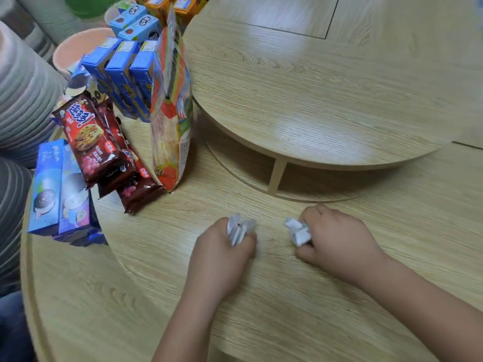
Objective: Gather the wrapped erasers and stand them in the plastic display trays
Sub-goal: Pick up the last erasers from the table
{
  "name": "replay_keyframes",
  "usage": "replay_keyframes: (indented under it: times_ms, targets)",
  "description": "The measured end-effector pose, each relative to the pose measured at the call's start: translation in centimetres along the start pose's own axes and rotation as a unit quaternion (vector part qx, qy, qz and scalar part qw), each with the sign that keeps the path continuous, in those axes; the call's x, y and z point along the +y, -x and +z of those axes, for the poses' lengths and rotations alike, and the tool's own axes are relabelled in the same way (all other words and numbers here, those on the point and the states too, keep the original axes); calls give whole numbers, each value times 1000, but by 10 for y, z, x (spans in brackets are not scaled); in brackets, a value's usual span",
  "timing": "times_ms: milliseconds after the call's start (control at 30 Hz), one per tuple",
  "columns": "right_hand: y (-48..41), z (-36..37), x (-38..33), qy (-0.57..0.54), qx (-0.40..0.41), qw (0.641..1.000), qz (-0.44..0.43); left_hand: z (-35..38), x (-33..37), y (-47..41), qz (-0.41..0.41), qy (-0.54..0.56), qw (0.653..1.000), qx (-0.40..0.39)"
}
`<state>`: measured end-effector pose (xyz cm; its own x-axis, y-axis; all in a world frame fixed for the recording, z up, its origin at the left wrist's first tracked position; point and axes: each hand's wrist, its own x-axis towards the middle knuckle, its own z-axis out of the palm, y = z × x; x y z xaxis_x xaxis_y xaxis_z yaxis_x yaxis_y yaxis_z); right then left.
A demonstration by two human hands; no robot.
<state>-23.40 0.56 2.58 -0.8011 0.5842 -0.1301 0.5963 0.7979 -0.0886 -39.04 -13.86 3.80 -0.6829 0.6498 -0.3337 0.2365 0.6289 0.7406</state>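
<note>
Gripping erasers [239,229] in a fist: left hand [222,249] curled round a white wrapped bunch, knuckles up, forearm coming in from the near edge of the table [261,296]. Right hand [337,239] curled round a second bunch [298,232], low over the wood. Hands near each other, mid-table; snack packs [104,150] along the left edge.

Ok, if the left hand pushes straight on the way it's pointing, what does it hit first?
Probably the support post under the raised round tier; only bare table lies between it and the left hand, holding wrapped erasers. Depth is unclear.
</note>
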Motion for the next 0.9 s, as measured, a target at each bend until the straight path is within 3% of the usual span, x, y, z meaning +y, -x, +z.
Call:
replay_keyframes:
  times_ms: [167,267,433,533,700,900]
  targets:
    - [16,-10,12,-61,-41,997,11,25,9,25,-7,74,996,-40]
    - [35,-20,24,-200,-78,975,50,36,18,40,-10,147,986,-73]
    - [89,-41,45,-430,-83,891,121,62,41,67,21,178,974,-138]
    - [129,-52,65,-514,-68,841,155,88,69,92,49,181,967,-174]
    - [216,-57,122,-584,15,781,222,157,122,153,64,177,957,-220]
    - [370,-51,220,-623,52,711,321,264,199,257,82,136,943,-293]
